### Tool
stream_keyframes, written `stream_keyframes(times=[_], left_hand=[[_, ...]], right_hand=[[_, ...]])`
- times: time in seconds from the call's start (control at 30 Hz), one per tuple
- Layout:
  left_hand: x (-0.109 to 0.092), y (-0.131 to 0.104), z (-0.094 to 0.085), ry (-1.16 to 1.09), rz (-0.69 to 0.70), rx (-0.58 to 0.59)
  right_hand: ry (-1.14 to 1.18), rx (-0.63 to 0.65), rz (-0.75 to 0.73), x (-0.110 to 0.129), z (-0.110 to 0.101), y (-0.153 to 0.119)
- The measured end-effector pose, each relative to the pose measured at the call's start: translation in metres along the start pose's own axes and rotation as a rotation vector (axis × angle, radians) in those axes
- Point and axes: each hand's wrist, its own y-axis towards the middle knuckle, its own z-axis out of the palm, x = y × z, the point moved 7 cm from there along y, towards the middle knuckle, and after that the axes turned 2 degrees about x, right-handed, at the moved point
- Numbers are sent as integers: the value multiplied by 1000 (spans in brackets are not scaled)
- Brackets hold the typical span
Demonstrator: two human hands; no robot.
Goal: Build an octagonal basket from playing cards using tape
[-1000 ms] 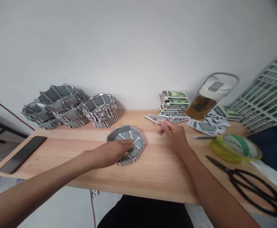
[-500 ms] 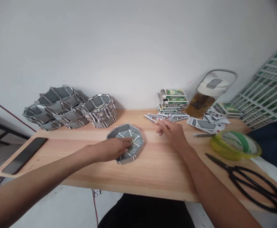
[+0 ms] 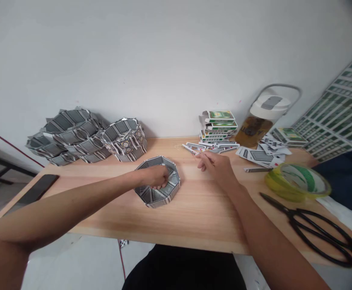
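A shallow many-sided bowl (image 3: 173, 193) made of folded grey playing cards stands on the table in front of me. My left hand (image 3: 156, 176) is inside it, its fingers curled into a fist low against the card floor; no held thing shows in it. To the right of the bowl, my right hand (image 3: 213, 163) hovers near the loose folded cards (image 3: 195, 148). Its fingers are bent inward with the fingertips close together. Whether something small sits between them I cannot make out.
Card baskets (image 3: 82, 137) and a patterned card basket (image 3: 124, 141) stand back left, with a phone (image 3: 38, 188) nearer. Card boxes (image 3: 219, 125), a bottle (image 3: 258, 121) and spread cards (image 3: 262, 156) are back right. Yellow tape (image 3: 280, 185) and black scissors (image 3: 311, 229) lie at right.
My left hand has curled from outstretched fingers into a fist within the bowl, and its forearm has risen. The right hand has stayed almost in place.
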Motion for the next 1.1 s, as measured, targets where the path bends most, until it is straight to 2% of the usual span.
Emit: stream_keyframes(times=[0.1, 0.2, 0.27, 0.47, 0.6, 0.73, 0.97, 1.1], left_hand=[[4, -3, -6, -2, -9, -20], [10, -9, -22, 11, -10, -121], [15, -12, -29, 14, -12, -147], [15, 1, -18, 39, 11, -46], [16, 6, -18, 6, 0, 3], [15, 1, -24, -117, -5, -48], [0, 8, 0, -298, -66, -8], [-4, -4, -7, -302, -45, -15]], right_hand=[[18, -6, 20, -4, 0, 1], [50, -5, 25, -5, 2, 2], [56, -4, 16, -5, 3, 1], [33, 32, 14, -2, 5, 0], [14, 39, 7, -4, 5, -1], [13, 38, 26, -9, 6, 1], [-8, 79, 13, -7, 11, 0], [-23, 60, 18, -11, 8, 0]])
